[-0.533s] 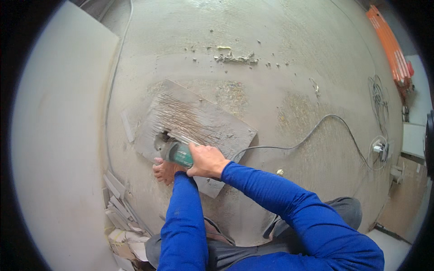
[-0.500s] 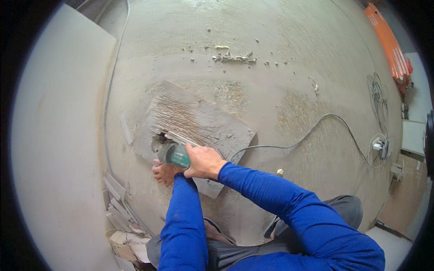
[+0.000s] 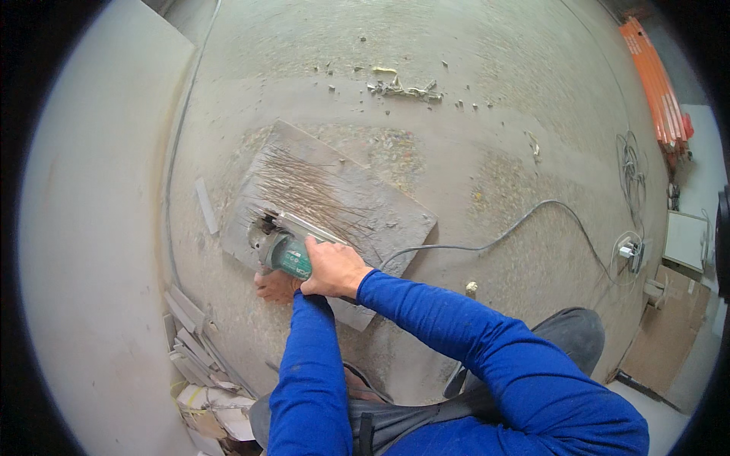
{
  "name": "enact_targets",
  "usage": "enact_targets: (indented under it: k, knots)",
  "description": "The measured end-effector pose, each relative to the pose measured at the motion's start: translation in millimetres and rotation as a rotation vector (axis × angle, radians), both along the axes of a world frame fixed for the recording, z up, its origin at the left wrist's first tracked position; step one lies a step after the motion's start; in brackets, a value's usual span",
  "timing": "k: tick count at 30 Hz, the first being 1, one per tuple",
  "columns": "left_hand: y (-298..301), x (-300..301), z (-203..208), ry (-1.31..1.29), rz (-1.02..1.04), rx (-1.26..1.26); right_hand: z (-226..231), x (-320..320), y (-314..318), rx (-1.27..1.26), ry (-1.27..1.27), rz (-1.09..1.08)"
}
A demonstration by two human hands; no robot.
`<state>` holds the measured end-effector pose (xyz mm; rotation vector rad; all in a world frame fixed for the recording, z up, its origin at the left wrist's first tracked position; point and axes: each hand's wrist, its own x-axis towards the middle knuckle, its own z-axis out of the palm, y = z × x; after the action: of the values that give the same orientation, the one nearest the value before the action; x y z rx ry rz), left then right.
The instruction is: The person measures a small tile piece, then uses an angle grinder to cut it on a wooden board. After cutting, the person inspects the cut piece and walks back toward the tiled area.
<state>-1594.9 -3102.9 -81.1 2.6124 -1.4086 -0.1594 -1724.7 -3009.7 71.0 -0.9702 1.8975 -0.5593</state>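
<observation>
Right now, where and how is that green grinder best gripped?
Probably by the green body of the grinder, coming from the right, where the right hand holds it: that part looks rounded, so a hand could wrap around it, while the metal head points left.

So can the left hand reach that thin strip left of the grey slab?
Probably yes: the left hand is near the strip, and only a corner of the slab seems between.
</observation>
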Motion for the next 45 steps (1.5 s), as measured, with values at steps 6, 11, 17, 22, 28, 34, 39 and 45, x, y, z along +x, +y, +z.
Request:
enact_targets:
  k: [6, 11, 17, 22, 28, 34, 39, 45]
  knots:
    - [0, -2, -6, -0.005, 0.001, -0.015, -4, 1, 1, -0.005, 0.015, -0.010]
    - [0, -3, -7, -0.003, -0.002, -0.038, -4, 2, 0, -0.003, 0.021, -0.003]
    - [4, -1, -3, 0.055, -0.044, -0.046, -2, 1, 5, 0.041, 0.013, 0.011]
    - [4, -2, -1, 0.057, -0.044, -0.044, -1, -1, 6, 0.057, 0.011, 0.023]
    - [4, -2, 5, 0.040, -0.073, -0.018, -4, -1, 8, 0.055, 0.019, 0.030]
    - [4, -5, 7, 0.037, -0.064, -0.046, -7, -2, 12, 0.053, 0.021, 0.031]
    - [3, -8, 6, -0.041, -0.049, -0.071, -3, -3, 14, 0.057, 0.031, 0.047]
    - [6, -12, 9, -0.054, -0.039, -0.097, 0, -5, 19, 0.069, 0.019, 0.054]
